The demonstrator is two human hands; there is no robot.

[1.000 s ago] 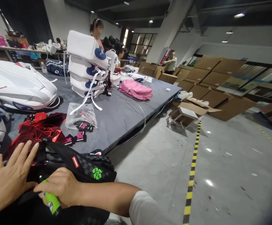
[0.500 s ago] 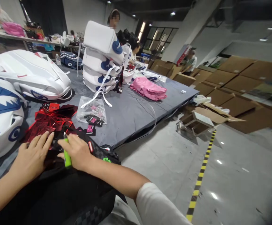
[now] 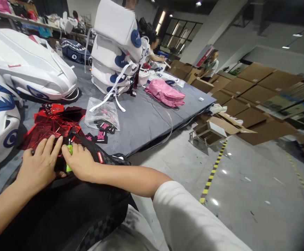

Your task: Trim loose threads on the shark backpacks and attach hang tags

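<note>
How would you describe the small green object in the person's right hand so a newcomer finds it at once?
Start at the grey padded table and go to its near corner, where a black backpack lies under both hands. The right hand grips a slim bright-green lighter-like stick, the only green among the red shiny tags.

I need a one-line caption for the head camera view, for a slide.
Both hands rest on a black backpack; the right hand grips a green lighter, the left hand lies flat beside red tags.
</note>
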